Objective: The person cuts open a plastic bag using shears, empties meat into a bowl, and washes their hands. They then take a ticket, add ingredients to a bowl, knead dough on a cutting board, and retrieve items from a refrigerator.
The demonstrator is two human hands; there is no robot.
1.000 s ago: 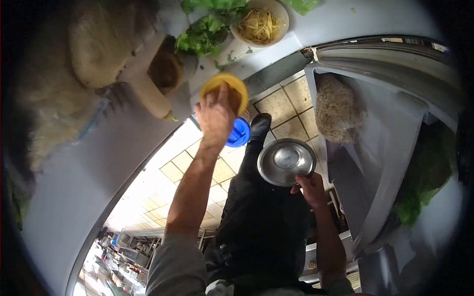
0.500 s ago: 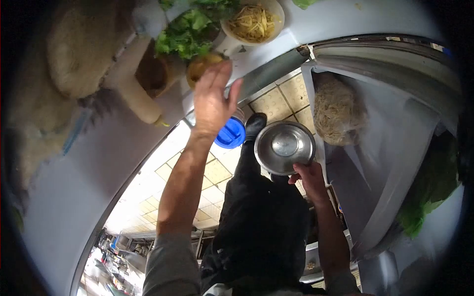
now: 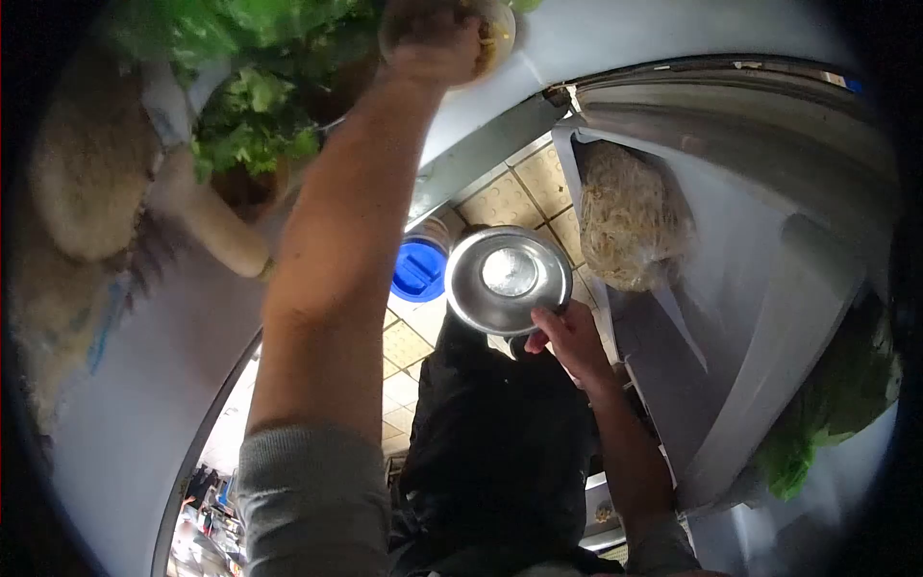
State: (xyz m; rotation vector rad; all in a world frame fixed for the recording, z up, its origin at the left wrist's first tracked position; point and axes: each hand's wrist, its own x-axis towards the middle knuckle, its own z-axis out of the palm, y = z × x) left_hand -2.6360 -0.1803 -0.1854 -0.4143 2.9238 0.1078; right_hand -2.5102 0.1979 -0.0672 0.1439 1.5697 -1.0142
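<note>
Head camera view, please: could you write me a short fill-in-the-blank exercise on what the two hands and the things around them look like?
1. The right hand holds a metal bowl that is ____ inside.
2. The left hand is at a bowl of shredded food, near the ____ leafy vegetables.
3. The round lid beside the metal bowl is ____ in colour.
Missing words: empty; green; blue.

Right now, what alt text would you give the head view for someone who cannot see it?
A person's right hand holds a round shiny steel bowl by its rim, while the left hand is over a white bowl of pale yellow shreds on a white counter. Green leafy vegetables, a blue-lidded tub and a clear bag of noodles lie nearby.
</note>
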